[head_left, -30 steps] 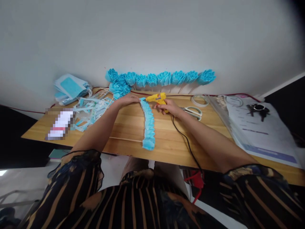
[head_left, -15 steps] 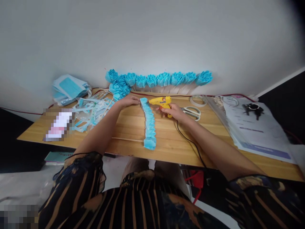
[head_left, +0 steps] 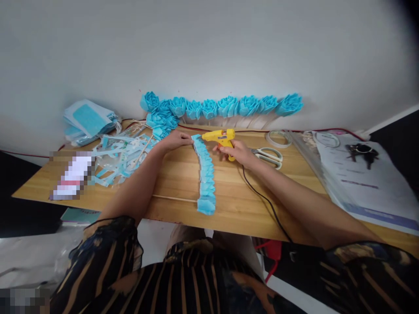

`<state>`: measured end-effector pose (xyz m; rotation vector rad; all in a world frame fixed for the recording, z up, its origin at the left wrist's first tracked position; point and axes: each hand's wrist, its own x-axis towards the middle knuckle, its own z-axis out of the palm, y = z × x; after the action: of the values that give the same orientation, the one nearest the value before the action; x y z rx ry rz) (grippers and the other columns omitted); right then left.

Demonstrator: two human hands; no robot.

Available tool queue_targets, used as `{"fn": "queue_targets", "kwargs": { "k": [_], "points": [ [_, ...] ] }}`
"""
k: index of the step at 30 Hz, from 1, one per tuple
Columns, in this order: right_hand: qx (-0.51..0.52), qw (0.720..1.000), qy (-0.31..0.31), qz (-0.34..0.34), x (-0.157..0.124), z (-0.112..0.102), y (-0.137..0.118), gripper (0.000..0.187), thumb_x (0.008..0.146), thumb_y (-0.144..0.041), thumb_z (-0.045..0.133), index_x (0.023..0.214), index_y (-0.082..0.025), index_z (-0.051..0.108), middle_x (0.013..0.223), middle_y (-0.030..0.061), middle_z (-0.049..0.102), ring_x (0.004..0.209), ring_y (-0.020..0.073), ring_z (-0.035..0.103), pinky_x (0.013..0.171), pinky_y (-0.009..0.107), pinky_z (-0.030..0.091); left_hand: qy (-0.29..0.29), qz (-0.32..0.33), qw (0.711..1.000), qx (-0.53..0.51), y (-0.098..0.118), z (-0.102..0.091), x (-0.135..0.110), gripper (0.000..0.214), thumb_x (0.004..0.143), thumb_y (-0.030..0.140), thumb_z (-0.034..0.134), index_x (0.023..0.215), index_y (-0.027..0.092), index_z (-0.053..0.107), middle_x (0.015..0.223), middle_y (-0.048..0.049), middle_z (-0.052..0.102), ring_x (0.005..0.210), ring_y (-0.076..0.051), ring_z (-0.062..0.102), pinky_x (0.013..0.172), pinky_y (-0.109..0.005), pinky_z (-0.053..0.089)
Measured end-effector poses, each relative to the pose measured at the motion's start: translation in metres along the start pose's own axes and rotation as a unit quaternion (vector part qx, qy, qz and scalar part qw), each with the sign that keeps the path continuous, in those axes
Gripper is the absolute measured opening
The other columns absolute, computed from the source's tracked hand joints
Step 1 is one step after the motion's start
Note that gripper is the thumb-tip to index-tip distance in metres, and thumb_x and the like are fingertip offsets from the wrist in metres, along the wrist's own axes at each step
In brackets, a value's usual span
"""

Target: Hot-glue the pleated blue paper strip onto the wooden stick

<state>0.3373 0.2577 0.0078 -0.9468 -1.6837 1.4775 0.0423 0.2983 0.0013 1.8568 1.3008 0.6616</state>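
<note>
Our right hand (head_left: 240,153) keeps its grip closed around a yellow glue gun (head_left: 220,137) at the centre of the frame, its nozzle near the top of a pleated blue strip (head_left: 206,170). This strip runs down the middle of the frame on the worktop (head_left: 176,174), its lower end meeting a thin stick (head_left: 175,198). Our left hand (head_left: 176,140) has its fingertips at the strip's top; we cannot tell whether that grip pinches it.

The gun (head_left: 225,138) looks smooth, slightly glossy plastic. The strip (head_left: 206,168) and flowers (head_left: 227,106) look like matt, soft cloth, roughly pleated. The table (head_left: 176,174) is smooth, grained wood with a faint sheen.
</note>
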Motion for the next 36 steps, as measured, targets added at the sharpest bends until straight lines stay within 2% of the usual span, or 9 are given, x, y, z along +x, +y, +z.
{"fn": "queue_targets", "kwargs": {
  "k": [4, 8, 12, 16, 22, 26, 31, 36],
  "points": [
    [0.012, 1.000, 0.010, -0.019, 0.000, -0.002, -0.007, 0.033, 0.075, -0.042, 0.080, 0.094, -0.016, 0.074, 0.110, 0.0114, 0.076, 0.084, 0.0179, 0.066, 0.059, 0.024, 0.057, 0.009, -0.006, 1.000, -0.003, -0.002, 0.002, 0.000, 0.039, 0.071, 0.055, 0.072, 0.078, 0.017, 0.077, 0.085, -0.0014, 0.075, 0.088, -0.022, 0.064, 0.083, -0.028, 0.047],
    [0.015, 1.000, 0.022, -0.005, -0.005, -0.003, 0.001, 0.034, 0.074, -0.044, 0.081, 0.092, -0.016, 0.076, 0.103, 0.0102, 0.077, 0.078, 0.0162, 0.066, 0.063, 0.025, 0.056, 0.052, -0.011, 0.999, 0.002, -0.001, 0.005, 0.000, 0.033, 0.075, 0.050, 0.069, 0.073, 0.017, 0.073, 0.075, 0.0000, 0.070, 0.082, -0.020, 0.060, 0.077, -0.027, 0.045],
    [-0.001, 0.999, 0.036, -0.026, -0.007, -0.003, 0.003, 0.032, 0.079, -0.045, 0.077, 0.097, -0.018, 0.078, 0.105, 0.0085, 0.079, 0.086, 0.0180, 0.069, 0.081, 0.029, 0.057, 0.131, -0.011, 0.991, -0.015, 0.003, 0.008, 0.002, 0.029, 0.078, 0.044, 0.065, 0.068, 0.017, 0.066, 0.068, 0.0015, 0.060, 0.075, -0.017, 0.054, 0.073, -0.026, 0.041],
    [-0.010, 0.998, 0.045, -0.037, -0.007, 0.002, 0.001, 0.033, 0.079, -0.047, 0.075, 0.096, -0.019, 0.078, 0.109, 0.0078, 0.079, 0.097, 0.0214, 0.071, 0.095, 0.034, 0.055, 0.166, -0.017, 0.985, -0.037, 0.005, 0.011, 0.005, 0.029, 0.077, 0.044, 0.065, 0.068, 0.017, 0.063, 0.065, 0.0014, 0.057, 0.072, -0.016, 0.052, 0.071, -0.026, 0.041],
    [-0.042, 0.997, 0.035, -0.052, -0.009, 0.005, 0.011, 0.031, 0.085, -0.044, 0.070, 0.102, -0.019, 0.079, 0.114, 0.0074, 0.078, 0.108, 0.0235, 0.071, 0.102, 0.036, 0.053, 0.174, -0.025, 0.983, -0.045, 0.002, 0.015, 0.002, 0.031, 0.077, 0.045, 0.067, 0.071, 0.014, 0.068, 0.067, 0.0005, 0.060, 0.069, -0.014, 0.051, 0.068, -0.026, 0.041],
    [-0.096, 0.993, 0.038, -0.058, -0.010, 0.006, 0.014, 0.029, 0.088, -0.042, 0.068, 0.105, -0.021, 0.079, 0.113, 0.0054, 0.078, 0.108, 0.0235, 0.071, 0.101, 0.035, 0.053, 0.164, -0.025, 0.985, -0.045, -0.001, 0.015, 0.003, 0.033, 0.078, 0.047, 0.068, 0.075, 0.015, 0.072, 0.069, -0.0006, 0.065, 0.071, -0.015, 0.053, 0.069, -0.026, 0.042],
    [-0.086, 0.993, 0.055, -0.055, -0.010, 0.008, 0.011, 0.030, 0.087, -0.043, 0.068, 0.104, -0.020, 0.079, 0.116, 0.0057, 0.078, 0.111, 0.0249, 0.070, 0.102, 0.036, 0.052, 0.155, -0.021, 0.987, -0.030, -0.006, 0.014, 0.006, 0.036, 0.079, 0.050, 0.066, 0.074, 0.015, 0.072, 0.072, -0.0024, 0.068, 0.075, -0.017, 0.057, 0.071, -0.027, 0.044],
    [-0.104, 0.992, 0.045, -0.052, -0.009, 0.006, 0.013, 0.030, 0.087, -0.043, 0.067, 0.103, -0.020, 0.079, 0.113, 0.0060, 0.078, 0.109, 0.0259, 0.070, 0.102, 0.037, 0.051, 0.150, -0.023, 0.987, -0.044, -0.007, 0.014, 0.005, 0.034, 0.080, 0.048, 0.067, 0.078, 0.015, 0.074, 0.078, -0.0031, 0.072, 0.077, -0.017, 0.060, 0.074, -0.027, 0.046]
  ]
}}
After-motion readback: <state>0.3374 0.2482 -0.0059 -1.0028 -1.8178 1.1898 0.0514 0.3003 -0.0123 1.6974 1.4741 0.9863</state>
